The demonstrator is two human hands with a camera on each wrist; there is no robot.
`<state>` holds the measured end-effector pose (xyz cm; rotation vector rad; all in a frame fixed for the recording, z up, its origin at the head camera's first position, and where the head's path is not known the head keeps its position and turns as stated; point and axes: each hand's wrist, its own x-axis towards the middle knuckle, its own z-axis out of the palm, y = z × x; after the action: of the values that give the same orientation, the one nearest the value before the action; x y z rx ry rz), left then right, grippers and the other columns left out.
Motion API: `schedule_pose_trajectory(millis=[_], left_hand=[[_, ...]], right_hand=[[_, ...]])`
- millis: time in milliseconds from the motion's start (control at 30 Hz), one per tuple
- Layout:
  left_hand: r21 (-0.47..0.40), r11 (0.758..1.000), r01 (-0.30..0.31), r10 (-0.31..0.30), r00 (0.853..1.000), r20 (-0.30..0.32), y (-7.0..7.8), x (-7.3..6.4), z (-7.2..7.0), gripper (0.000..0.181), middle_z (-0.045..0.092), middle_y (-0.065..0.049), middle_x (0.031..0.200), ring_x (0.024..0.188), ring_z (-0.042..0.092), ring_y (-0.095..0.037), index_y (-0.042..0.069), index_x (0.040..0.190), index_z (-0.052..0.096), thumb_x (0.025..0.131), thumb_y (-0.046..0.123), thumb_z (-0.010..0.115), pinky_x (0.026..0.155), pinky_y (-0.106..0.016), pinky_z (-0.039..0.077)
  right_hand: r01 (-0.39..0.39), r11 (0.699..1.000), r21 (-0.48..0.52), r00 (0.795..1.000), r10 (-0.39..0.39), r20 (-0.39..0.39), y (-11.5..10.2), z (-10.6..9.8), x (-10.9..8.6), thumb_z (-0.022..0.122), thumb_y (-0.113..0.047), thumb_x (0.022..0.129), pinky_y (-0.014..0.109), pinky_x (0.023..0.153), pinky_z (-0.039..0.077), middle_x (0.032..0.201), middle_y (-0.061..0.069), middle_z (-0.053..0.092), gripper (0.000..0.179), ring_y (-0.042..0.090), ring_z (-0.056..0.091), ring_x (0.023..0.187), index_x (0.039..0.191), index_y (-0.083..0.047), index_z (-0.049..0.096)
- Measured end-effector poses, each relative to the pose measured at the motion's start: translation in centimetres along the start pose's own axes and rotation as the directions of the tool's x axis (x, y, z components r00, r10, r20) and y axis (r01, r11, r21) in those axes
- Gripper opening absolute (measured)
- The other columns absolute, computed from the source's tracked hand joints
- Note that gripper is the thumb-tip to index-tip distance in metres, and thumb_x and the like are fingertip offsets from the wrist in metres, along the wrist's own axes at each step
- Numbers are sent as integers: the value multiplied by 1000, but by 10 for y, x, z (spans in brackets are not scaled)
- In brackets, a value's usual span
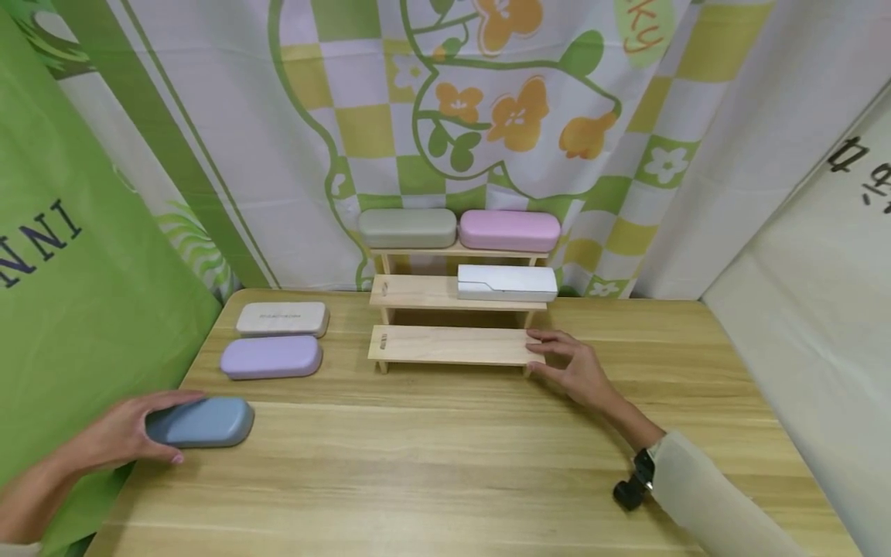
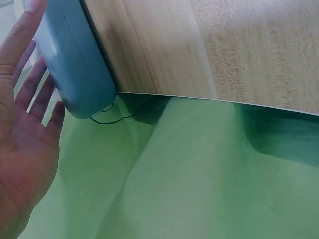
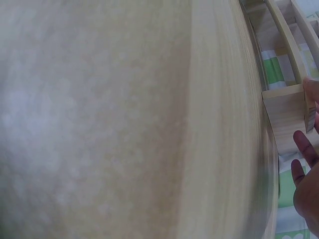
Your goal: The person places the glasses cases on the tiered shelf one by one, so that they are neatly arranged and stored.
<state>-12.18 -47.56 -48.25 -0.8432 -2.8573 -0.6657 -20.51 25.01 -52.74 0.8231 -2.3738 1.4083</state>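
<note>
At the table's left edge my left hand (image 1: 121,429) holds a blue glasses case (image 1: 209,422), its thumb along the near side and fingers along the far side. In the left wrist view one end of this case (image 2: 75,59) juts past the table edge, and the fingers are partly hidden. My right hand (image 1: 574,370) holds the right end of the lowest step of a three-tier wooden display stand (image 1: 452,344). In the right wrist view a fingertip touches the stand's end (image 3: 284,114), while two fingers (image 3: 305,147) hang apart from it; the rest is cut off.
A green-grey case (image 1: 407,229) and a pink case (image 1: 510,230) sit on the top step; a white case (image 1: 506,283) is on the middle step, right. Left of the stand lie a cream case (image 1: 282,318) and a lilac case (image 1: 271,357). Patterned curtain (image 1: 390,116) hangs behind.
</note>
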Motion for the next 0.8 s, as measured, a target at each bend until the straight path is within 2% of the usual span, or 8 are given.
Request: schedule_pose_trajectory(millis=[100, 267, 400, 533, 733, 800], left_hand=[[14, 1000, -9, 9, 1000, -4, -3, -1, 2, 96, 71, 2, 128, 111, 58, 3, 14, 137, 70, 50, 33, 106, 78, -25, 53], [13, 1000, 15, -15, 1000, 0, -9, -3, 3, 93, 69, 9, 128, 110, 57, 5, 16, 136, 71, 51, 29, 106, 76, -21, 50], [10, 999, 41, -42, 999, 3, -10, -2, 4, 91, 71, 4, 125, 106, 59, 3, 17, 136, 71, 53, 28, 106, 73, -24, 51], [18, 999, 30, -30, 999, -22, -10, -1, 6, 89, 73, 1, 121, 103, 60, 2, 17, 133, 73, 50, 27, 106, 73, -23, 52], [50, 998, 28, -26, 998, -53, -6, 0, 10, 87, 76, -16, 113, 103, 60, 4, 16, 127, 75, 46, 27, 107, 78, -23, 53], [55, 998, 37, -34, 998, -54, -5, 0, 10, 87, 75, -18, 113, 102, 60, 4, 16, 127, 75, 47, 28, 107, 77, -24, 53]], right_hand=[[16, 1000, -10, 1000, -16, -6, 1, 0, 0, 86, 10, 80, 13, 108, 45, 133, 22, 70, 36, 41, 65, 122, 115, 5, 78], [19, 1000, 2, 1000, -19, -7, 2, 0, 0, 86, 10, 81, 15, 110, 44, 133, 24, 70, 35, 41, 64, 123, 114, 6, 78], [3, 1000, 12, 1000, -3, -5, 2, -1, -1, 84, 8, 83, 16, 112, 43, 134, 23, 70, 33, 42, 63, 125, 116, 5, 78], [-4, 1000, 6, 1000, 4, -4, 2, -1, -1, 85, 8, 84, 16, 112, 43, 134, 22, 70, 33, 42, 63, 125, 116, 3, 79], [-5, 1000, -6, 1000, 5, -1, -1, -2, -1, 85, 7, 83, 16, 114, 41, 135, 21, 70, 34, 42, 63, 126, 116, 2, 79], [-9, 1000, -3, 1000, 9, -2, -1, -2, -1, 85, 7, 83, 17, 114, 41, 135, 21, 70, 33, 42, 63, 126, 115, 2, 79]])
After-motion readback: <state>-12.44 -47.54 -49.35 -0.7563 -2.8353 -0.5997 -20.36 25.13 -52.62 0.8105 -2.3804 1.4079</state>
